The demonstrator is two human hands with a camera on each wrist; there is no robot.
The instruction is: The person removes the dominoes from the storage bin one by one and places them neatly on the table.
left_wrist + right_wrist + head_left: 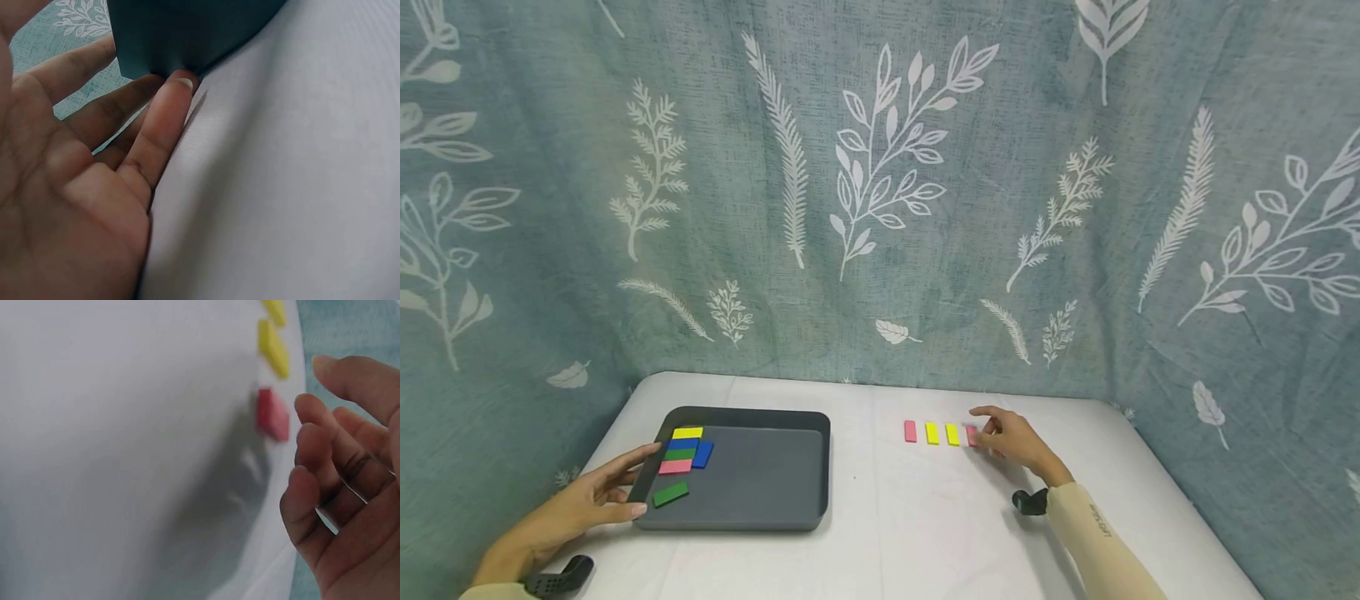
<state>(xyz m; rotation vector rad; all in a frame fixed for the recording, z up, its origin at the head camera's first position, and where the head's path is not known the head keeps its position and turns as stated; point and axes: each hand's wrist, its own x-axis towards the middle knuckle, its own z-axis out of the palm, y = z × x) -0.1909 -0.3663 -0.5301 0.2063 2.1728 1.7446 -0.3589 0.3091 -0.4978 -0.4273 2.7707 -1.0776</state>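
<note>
On the bench [917,525], the left hand [583,500], fingers spread, touches a grey tray [760,479]; the right hand [1018,440], loosely parted, is just beside the rightmost pink block [972,435].

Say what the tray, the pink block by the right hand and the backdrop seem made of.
Tray: probably plastic or coated metal, matte; smooth, even dark grey.
Pink block: painted wood or plastic, unclear which; solid colour, straight edges, blurred up close.
Backdrop: printed fabric, matte; soft folds, woven-looking texture.
</note>
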